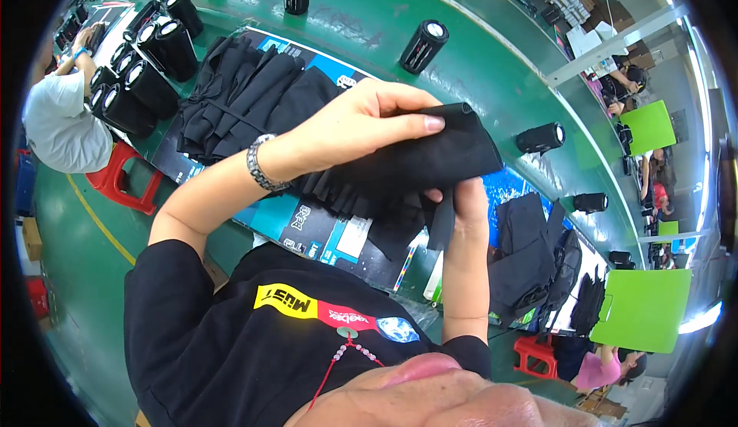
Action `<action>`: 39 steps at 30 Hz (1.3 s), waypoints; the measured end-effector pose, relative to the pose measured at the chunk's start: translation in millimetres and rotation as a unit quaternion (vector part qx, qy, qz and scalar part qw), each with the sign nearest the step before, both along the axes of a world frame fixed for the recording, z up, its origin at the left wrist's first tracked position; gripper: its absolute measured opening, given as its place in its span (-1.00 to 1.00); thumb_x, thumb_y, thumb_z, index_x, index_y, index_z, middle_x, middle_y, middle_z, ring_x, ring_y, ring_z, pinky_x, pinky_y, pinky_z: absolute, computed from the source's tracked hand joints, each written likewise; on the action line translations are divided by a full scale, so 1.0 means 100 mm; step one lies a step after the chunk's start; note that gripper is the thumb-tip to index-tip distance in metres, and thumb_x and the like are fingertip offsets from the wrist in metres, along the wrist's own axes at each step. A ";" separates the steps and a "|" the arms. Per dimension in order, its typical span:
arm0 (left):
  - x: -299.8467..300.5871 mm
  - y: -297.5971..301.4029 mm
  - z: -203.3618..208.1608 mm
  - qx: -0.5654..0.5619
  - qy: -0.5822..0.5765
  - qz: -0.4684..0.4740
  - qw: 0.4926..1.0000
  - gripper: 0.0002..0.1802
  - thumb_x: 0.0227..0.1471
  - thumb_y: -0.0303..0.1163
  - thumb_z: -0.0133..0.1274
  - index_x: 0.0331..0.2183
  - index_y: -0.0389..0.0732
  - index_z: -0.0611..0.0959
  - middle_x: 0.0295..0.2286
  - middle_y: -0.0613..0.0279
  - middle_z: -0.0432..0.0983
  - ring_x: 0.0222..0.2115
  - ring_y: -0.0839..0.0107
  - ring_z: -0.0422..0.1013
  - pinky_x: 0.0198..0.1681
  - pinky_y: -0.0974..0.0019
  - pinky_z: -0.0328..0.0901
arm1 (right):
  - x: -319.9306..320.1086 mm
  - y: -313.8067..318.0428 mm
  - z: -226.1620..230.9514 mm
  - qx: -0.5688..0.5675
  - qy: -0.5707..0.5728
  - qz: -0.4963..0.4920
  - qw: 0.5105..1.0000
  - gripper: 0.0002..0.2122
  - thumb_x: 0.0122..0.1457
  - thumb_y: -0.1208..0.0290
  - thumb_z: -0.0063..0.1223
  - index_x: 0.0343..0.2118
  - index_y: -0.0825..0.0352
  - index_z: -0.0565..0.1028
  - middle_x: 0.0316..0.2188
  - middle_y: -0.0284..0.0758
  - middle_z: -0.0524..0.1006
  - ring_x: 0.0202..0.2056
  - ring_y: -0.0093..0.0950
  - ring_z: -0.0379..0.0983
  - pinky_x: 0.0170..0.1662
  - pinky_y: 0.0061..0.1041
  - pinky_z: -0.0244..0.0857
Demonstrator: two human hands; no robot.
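Observation:
Both hands hold up a black cloth piece (430, 154), folded flat like a pouch with an open upper edge, over the middle of the bench. My left hand (361, 123) pinches its upper edge, thumb in front and fingers behind or inside. Beneath its lower right side, my right hand (470, 202) is closed on the cloth, its fingers partly hidden. A narrow black strip hangs beside that hand. Just under the held piece lies a spread pile of similar black cloth pieces (238, 96), some tied with thin cords, on printed cardboard (307, 231).
Black cylindrical speakers (423, 46) stand or lie on the green bench (361, 27), several clustered at the left (142, 89). More black cloth (523, 250) lies at the right. A co-worker (65, 112) sits at the far left near a red stool (127, 177). Green panels (642, 309) stand at the right.

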State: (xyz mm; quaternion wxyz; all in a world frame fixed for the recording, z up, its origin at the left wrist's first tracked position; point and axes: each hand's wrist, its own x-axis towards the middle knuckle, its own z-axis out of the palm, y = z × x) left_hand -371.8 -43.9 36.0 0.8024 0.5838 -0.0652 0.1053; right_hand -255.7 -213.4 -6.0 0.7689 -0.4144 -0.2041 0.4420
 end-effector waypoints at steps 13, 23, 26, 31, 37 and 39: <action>0.16 0.29 -0.20 -0.012 0.035 -0.074 0.997 -0.75 0.07 -0.42 0.07 -0.22 -0.38 0.62 -0.26 0.24 0.51 -0.22 0.55 0.39 -0.10 0.50 0.25 | 0.11 -0.04 0.17 -0.027 -0.187 0.058 0.980 -0.74 0.04 0.46 0.07 -0.20 0.41 0.41 -0.48 -0.43 0.44 -0.65 -0.74 0.21 -0.63 -0.74 0.01; 0.46 0.17 -0.13 0.154 -0.088 0.039 0.983 -0.80 0.10 -0.44 0.01 -0.33 -0.39 0.63 -0.27 0.25 0.46 -0.22 0.52 0.34 -0.11 0.45 0.22 | 0.00 0.07 0.00 -0.017 -0.028 0.094 0.995 -0.74 0.11 0.49 0.01 -0.12 0.36 0.36 -0.48 -0.42 0.43 -0.63 -0.68 0.28 -0.67 -0.71 0.03; 0.49 0.18 -0.17 0.077 -0.056 0.008 0.995 -0.73 0.14 -0.35 -0.02 -0.31 -0.39 0.63 -0.30 0.24 0.49 -0.26 0.52 0.36 -0.12 0.44 0.24 | 0.07 -0.01 0.06 -0.067 -0.073 0.002 0.995 -0.73 0.06 0.50 0.04 -0.14 0.35 0.37 -0.49 -0.42 0.43 -0.62 -0.68 0.29 -0.66 -0.69 0.04; 0.62 0.26 -0.16 0.009 0.170 -0.092 0.981 -0.68 0.15 -0.21 -0.01 -0.37 -0.27 0.66 -0.44 0.39 0.52 -0.46 0.72 0.33 -0.44 0.61 0.17 | 0.47 -0.12 0.25 -0.064 -0.141 -0.121 0.980 -0.82 0.08 0.41 0.07 -0.29 0.36 0.42 -0.48 -0.39 0.44 -0.66 -0.71 0.23 -0.66 -0.75 0.00; 1.40 0.56 -0.38 0.124 0.069 -0.064 0.988 -0.78 0.05 -0.41 0.06 -0.28 -0.35 0.61 -0.35 0.31 0.55 -0.28 0.60 0.40 -0.14 0.50 0.28 | 1.17 0.15 0.23 -0.167 -0.219 -0.195 0.941 -0.83 0.06 0.47 0.00 -0.26 0.34 0.44 -0.49 -0.42 0.41 -0.63 -0.70 0.24 -0.67 -0.73 0.01; 1.77 0.66 -0.41 0.179 0.062 0.036 0.981 -0.80 0.03 -0.42 0.08 -0.30 -0.35 0.61 -0.35 0.30 0.55 -0.28 0.56 0.41 -0.15 0.46 0.29 | 1.44 0.31 0.18 -0.176 -0.200 -0.245 0.932 -0.84 0.07 0.49 -0.01 -0.26 0.34 0.45 -0.49 -0.43 0.43 -0.64 -0.70 0.24 -0.66 -0.70 0.04</action>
